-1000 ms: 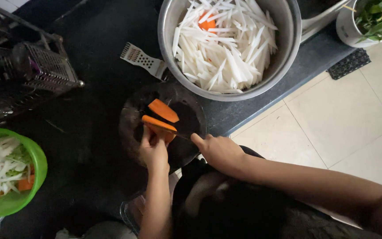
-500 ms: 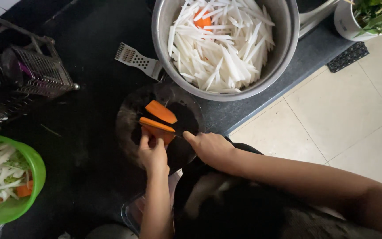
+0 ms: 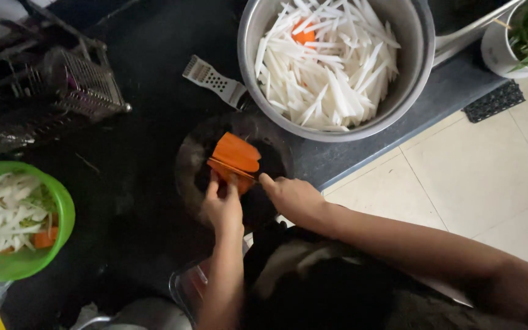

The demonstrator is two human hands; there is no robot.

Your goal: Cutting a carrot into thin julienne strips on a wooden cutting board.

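While the left hand [image 3: 222, 206] pins flat orange carrot slabs [image 3: 234, 155], the right hand's [image 3: 291, 198] grip stays unclear.

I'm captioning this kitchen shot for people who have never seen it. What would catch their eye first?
The bright orange carrot pieces at centre, on a dark round cutting board, with the left hand and right hand on them. Above sits a large steel bowl heaped with white vegetable sticks; a green plastic bowl lies far left.
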